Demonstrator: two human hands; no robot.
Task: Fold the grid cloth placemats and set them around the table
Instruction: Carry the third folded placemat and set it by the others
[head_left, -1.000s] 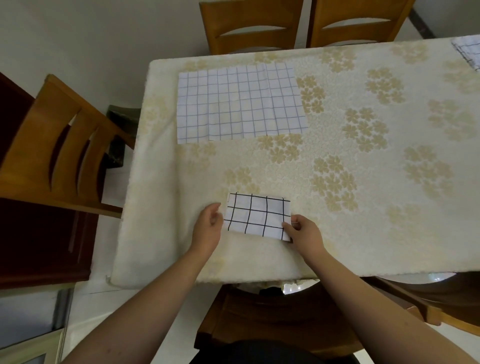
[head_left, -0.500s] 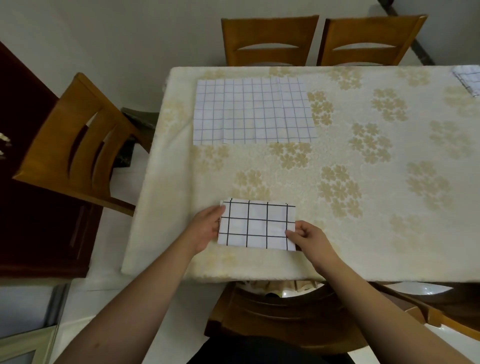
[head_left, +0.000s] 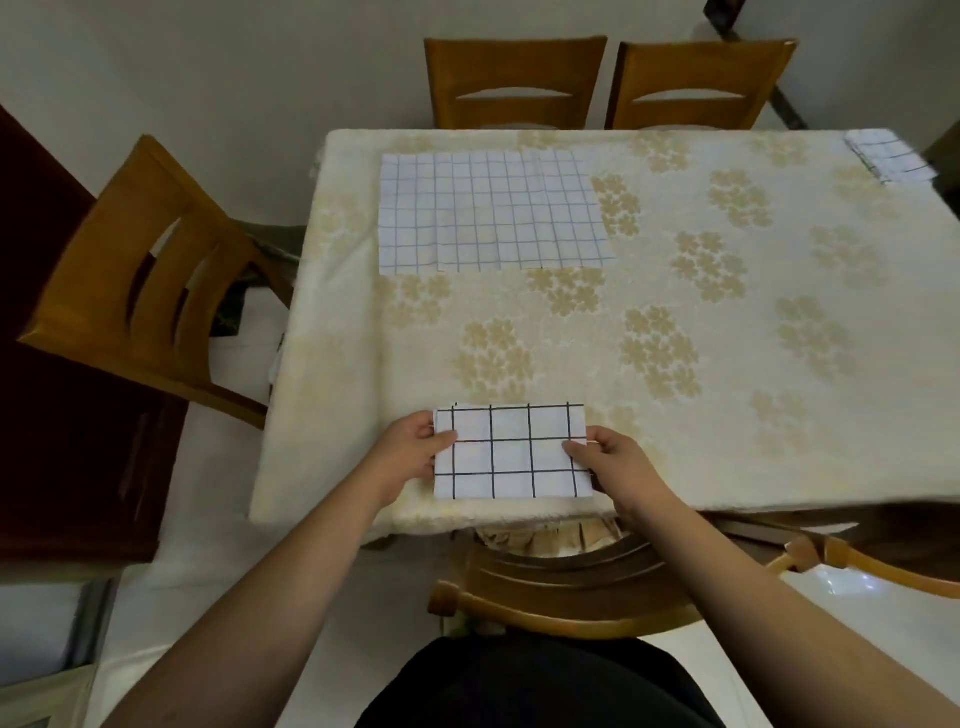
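I'm pinching the small folded white placemat with bold black grid (head_left: 511, 451) at both short ends — left hand (head_left: 410, 451), right hand (head_left: 615, 462), thumbs on top — it's lying flat at the near edge of the cream floral-clothed table (head_left: 727, 364).

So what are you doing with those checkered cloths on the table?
A person is setting out grid cloth placemats. Both hands hold a small folded placemat at the near edge of the table: the left hand pinches its left side and the right hand its right side. A bigger placemat lies flat and unfolded at the far left of the table. Another folded one sits at the far right corner.
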